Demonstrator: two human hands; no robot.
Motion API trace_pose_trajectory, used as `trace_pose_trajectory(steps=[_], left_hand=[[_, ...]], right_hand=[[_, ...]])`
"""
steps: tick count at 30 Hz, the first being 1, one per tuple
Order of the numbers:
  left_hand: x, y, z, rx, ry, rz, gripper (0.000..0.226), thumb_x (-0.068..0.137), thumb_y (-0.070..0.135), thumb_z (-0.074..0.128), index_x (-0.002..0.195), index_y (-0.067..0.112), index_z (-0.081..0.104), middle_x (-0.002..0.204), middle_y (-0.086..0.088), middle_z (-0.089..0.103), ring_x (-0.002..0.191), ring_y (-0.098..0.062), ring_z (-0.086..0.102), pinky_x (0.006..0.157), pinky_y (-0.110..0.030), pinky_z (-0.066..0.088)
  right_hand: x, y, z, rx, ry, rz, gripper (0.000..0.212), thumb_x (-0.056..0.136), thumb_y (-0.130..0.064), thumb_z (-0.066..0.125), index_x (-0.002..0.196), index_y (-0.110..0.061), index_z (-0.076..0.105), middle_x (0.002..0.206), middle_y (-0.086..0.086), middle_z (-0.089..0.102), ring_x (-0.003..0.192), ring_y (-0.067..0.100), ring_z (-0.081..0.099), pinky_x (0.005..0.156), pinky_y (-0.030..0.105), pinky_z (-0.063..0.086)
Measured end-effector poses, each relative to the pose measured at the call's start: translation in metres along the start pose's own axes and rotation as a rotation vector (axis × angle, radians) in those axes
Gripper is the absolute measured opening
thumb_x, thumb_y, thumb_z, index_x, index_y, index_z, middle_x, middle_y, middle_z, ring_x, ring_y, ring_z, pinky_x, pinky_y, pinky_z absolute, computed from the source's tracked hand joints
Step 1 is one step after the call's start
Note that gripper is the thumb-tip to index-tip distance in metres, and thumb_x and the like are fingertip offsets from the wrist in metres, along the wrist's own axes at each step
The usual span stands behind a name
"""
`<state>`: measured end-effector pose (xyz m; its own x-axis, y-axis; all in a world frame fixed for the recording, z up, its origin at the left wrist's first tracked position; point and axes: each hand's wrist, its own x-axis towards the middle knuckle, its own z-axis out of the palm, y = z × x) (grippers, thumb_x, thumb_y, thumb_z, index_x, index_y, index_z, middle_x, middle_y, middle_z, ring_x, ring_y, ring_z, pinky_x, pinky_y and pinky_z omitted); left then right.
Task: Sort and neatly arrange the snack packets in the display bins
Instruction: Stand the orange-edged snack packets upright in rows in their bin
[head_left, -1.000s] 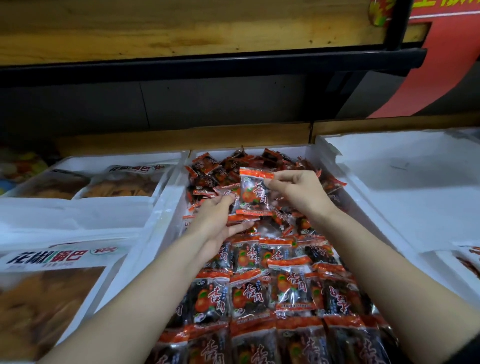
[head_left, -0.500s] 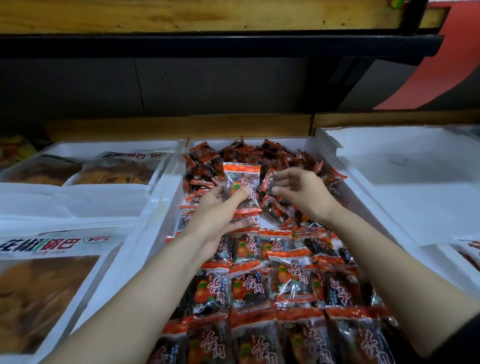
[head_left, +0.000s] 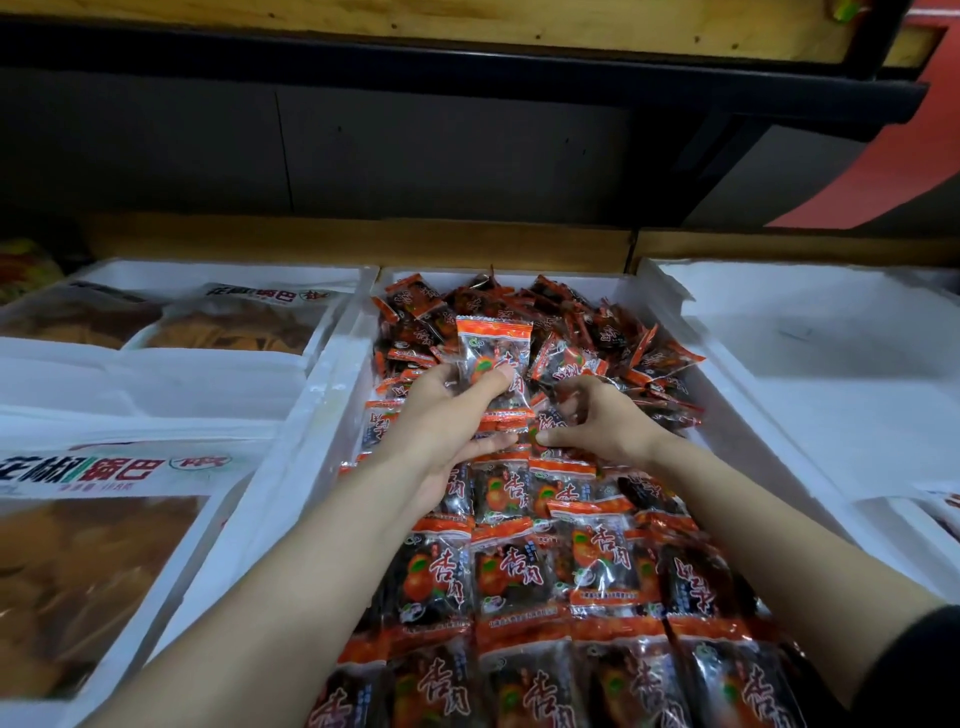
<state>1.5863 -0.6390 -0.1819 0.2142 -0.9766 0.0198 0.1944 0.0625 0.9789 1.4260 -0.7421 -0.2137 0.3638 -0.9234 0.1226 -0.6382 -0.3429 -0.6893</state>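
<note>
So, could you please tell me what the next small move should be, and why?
Probably lay the apricot snack packet in the left hand flat at the far end of the neat rows; behind them the loose pile is jumbled.

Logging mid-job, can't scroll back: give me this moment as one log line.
bin: middle bin | left hand holds one packet upright | right hand curled on loose pile, grip unclear | near rows tidy

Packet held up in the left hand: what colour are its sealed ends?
Orange-red, on the packet the left hand holds; clearest in head view.
</note>
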Motion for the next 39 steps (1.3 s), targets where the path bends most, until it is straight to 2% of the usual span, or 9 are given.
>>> trace_pose_trajectory(steps=[4,7,14,20,24,30,33,37,39], left_hand=[[-0.001,0.0,0.0,0.015,0.015,-0.003,0.037,0.088,0.026,0.068,0.118,0.009,0.057,0.117,-0.005,0.059,0.102,-0.015,0.061,0.068,-0.029,0.06],[-0.002,0.001,0.0,0.011,0.012,-0.005,0.032,0.087,0.025,0.069,0.114,0.01,0.058,0.117,-0.005,0.061,0.106,-0.018,0.061,0.065,-0.028,0.06],[-0.005,0.006,0.006,-0.006,-0.031,0.016,0.028,0.088,0.025,0.068,0.111,0.012,0.059,0.113,-0.004,0.064,0.105,-0.018,0.063,0.067,-0.028,0.06],[-0.007,0.0,0.01,0.02,-0.057,0.001,0.035,0.087,0.025,0.069,0.113,0.008,0.054,0.116,-0.001,0.061,0.095,-0.011,0.064,0.071,-0.032,0.06],[-0.009,-0.002,0.012,0.042,-0.079,-0.013,0.043,0.086,0.025,0.07,0.123,0.011,0.052,0.119,-0.006,0.061,0.106,-0.021,0.064,0.07,-0.031,0.061],[-0.008,-0.005,0.012,0.07,-0.095,-0.04,0.051,0.085,0.026,0.07,0.129,0.009,0.05,0.12,-0.009,0.06,0.107,-0.024,0.063,0.069,-0.03,0.06],[-0.008,-0.007,0.014,0.089,-0.098,-0.037,0.045,0.086,0.025,0.069,0.125,0.01,0.052,0.118,-0.006,0.06,0.106,-0.019,0.062,0.071,-0.031,0.061],[-0.008,-0.008,0.014,0.113,-0.1,-0.035,0.032,0.087,0.025,0.068,0.114,0.014,0.054,0.112,0.0,0.058,0.105,-0.014,0.06,0.074,-0.032,0.06],[-0.009,-0.009,0.015,0.111,-0.108,-0.04,0.018,0.088,0.024,0.068,0.098,0.022,0.053,0.105,0.004,0.056,0.103,-0.012,0.059,0.074,-0.032,0.06]], right_hand=[[0.002,-0.004,0.003,0.004,-0.036,-0.025,0.035,0.078,-0.023,0.076,0.106,-0.013,0.056,0.072,-0.001,0.045,0.063,0.012,0.052,0.056,0.012,0.043],[0.001,-0.005,0.0,0.093,-0.008,-0.042,0.011,0.083,-0.021,0.071,0.093,-0.018,0.067,0.079,0.023,0.064,0.071,0.035,0.067,0.068,0.041,0.058],[-0.011,-0.032,-0.041,0.091,0.309,-0.059,0.029,0.088,-0.026,0.065,0.11,-0.009,0.055,0.094,0.009,0.067,0.082,0.021,0.066,0.076,0.04,0.055],[-0.043,-0.025,-0.07,0.062,-0.015,0.012,0.026,0.09,-0.015,0.062,0.112,-0.014,0.049,0.088,0.002,0.061,0.072,0.009,0.056,0.058,0.013,0.045],[-0.056,0.001,-0.067,0.028,-0.175,0.085,0.01,0.093,-0.012,0.055,0.101,-0.019,0.052,0.088,0.006,0.06,0.077,0.017,0.055,0.073,0.032,0.046],[-0.055,0.009,-0.054,-0.147,-0.277,0.117,0.004,0.098,-0.014,0.048,0.098,-0.019,0.048,0.078,0.0,0.054,0.064,0.012,0.054,0.069,0.03,0.048],[-0.05,0.01,-0.047,-0.212,-0.228,0.087,0.01,0.098,-0.02,0.049,0.106,-0.015,0.049,0.086,-0.002,0.056,0.076,0.013,0.057,0.071,0.025,0.046],[-0.046,0.015,-0.044,-0.437,-0.18,-0.034,0.035,0.096,-0.02,0.05,0.13,-0.015,0.048,0.133,0.005,0.048,0.124,0.021,0.04,0.106,0.032,0.032],[-0.048,0.012,-0.041,-0.398,-0.221,-0.063,0.042,0.098,-0.018,0.045,0.14,-0.016,0.041,0.144,0.003,0.041,0.132,0.018,0.035,0.108,0.025,0.026]])
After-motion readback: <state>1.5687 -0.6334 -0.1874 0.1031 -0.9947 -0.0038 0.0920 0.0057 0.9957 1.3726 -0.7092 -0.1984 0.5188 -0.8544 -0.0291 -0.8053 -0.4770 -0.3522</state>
